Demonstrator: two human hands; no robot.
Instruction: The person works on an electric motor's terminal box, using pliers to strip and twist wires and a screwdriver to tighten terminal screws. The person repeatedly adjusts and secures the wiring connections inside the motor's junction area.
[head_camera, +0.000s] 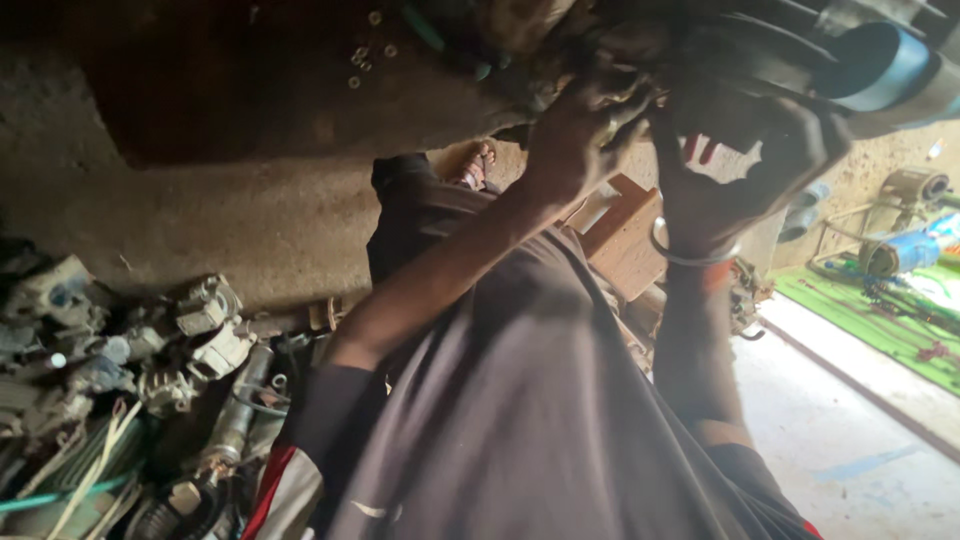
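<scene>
Both my arms reach up to a dark, greasy machine part (620, 40) at the top of the view. My left hand (575, 135) has its fingers curled onto the underside of that part, and a small metal piece shows at the fingertips. Just to the right, my right hand (745, 165), with a metal bracelet (690, 255) on its wrist, grips the same part. A black cylinder with a blue band (885, 65) juts out at the upper right of it. Shadow hides what exactly the fingers pinch.
A heap of grey metal engine parts (190, 340) and cables lies at the left on the dirt floor (250, 220). Behind my arms is a wooden block (625, 235). At the right, a green mat (880, 320) carries small parts beside a pale concrete floor (850, 440).
</scene>
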